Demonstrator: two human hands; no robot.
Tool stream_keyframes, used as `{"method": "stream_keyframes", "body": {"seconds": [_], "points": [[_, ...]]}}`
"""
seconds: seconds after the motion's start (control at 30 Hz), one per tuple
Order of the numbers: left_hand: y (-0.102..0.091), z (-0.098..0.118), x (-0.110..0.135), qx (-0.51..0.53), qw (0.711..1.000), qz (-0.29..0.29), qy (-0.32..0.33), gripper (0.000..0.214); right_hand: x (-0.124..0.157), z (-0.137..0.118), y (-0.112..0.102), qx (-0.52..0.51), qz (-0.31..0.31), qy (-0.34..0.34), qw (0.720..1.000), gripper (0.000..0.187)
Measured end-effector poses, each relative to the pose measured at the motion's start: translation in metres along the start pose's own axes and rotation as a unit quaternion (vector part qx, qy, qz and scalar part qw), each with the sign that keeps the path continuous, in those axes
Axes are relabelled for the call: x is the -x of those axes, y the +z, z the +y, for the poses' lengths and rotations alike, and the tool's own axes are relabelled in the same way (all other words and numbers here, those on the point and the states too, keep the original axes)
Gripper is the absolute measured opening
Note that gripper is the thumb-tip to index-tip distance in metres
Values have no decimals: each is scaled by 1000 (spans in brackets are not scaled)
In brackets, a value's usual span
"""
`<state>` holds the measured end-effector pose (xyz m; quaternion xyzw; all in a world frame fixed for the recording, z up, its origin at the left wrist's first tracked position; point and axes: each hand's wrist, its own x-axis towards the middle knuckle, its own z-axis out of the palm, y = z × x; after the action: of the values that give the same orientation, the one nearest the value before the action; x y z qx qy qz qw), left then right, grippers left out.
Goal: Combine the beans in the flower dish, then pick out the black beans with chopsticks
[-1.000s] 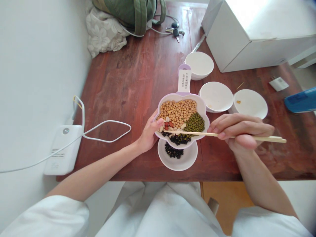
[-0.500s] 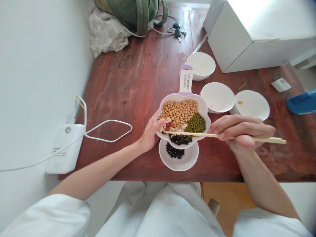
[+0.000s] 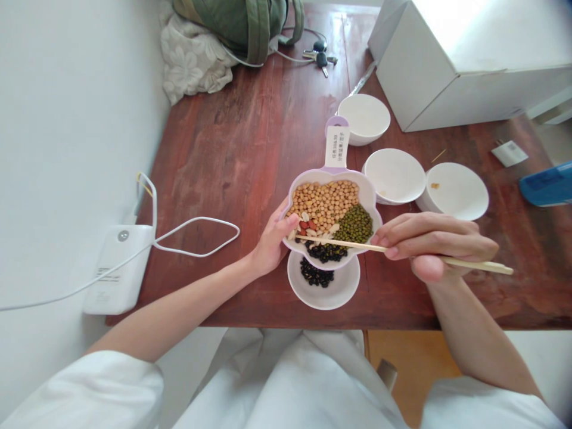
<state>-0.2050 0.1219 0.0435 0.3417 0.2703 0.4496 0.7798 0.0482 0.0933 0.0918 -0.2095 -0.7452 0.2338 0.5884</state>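
Over a reddish wooden bench (image 3: 214,179), a person's left hand (image 3: 269,241) holds the left side of a lilac-rimmed dish (image 3: 367,193), its grip clamped at the rim with the thumb on top, while the right hand (image 3: 438,243) keeps its grip wrapped around pale chopsticks (image 3: 482,265). The dish's long axis runs away from the body, its labelled handle (image 3: 337,146) pointing to the far side and leaning slightly right. The chopsticks lie nearly crosswise to it, tips pointing left over the dish near the left thumb, blunt ends jutting right and a little nearer the person. Tan beans (image 3: 326,199) fill the dish's far part, green beans (image 3: 353,223) its right, black beans (image 3: 328,253) its near edge, peanuts (image 3: 307,227) its left. The near edge overlaps a white bowl (image 3: 344,292) of more black beans; whether they touch cannot be told. Three other bowls (image 3: 393,173) stand beyond the right hand.
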Motion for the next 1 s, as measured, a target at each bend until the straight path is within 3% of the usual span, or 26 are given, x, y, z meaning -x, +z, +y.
{"method": "stream_keyframes", "body": {"seconds": [0.67,1.0], "points": [[1,-1,0,-8,1000,7,4,60,8,1,-4,-40,57,105,992,35],[5,0,0,13,1000,13,2,62,4,3,-2,-50,155,106,981,55]]}}
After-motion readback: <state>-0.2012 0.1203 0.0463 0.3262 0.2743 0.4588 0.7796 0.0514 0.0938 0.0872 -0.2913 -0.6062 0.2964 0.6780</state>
